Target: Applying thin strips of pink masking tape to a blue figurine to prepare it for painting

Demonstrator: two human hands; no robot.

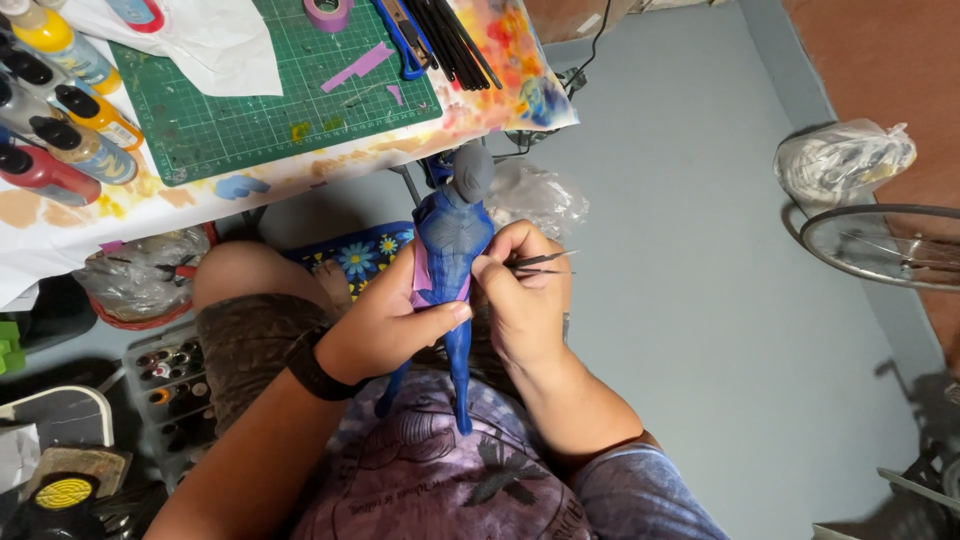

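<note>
- Figure [455,245], blue with a grey head, is held upright over the person's lap, just below the bench [300,175] edge, its legs pointing down toward the shirt.
- Left hand [385,320] is wrapped around the figure's waist from the left, thumb pressed across the front; a black band sits on that wrist.
- Purple tape [422,275] lies on the figure's side, under the left hand's fingers.
- Right hand [520,295] is closed on tweezers [545,262], whose tips point away to the right, while its fingertips touch the figure's right side.
- Green mat [270,90] lies on the bench, with purple strips and a tape roll [328,13] on it.
- Paint bottles [60,110] stand in a row along the bench's left edge.
- Black sticks [450,40] lie at the mat's right side.
- White bag [840,160] rests on the grey floor, well apart to the right, near a wheel [885,245].
</note>
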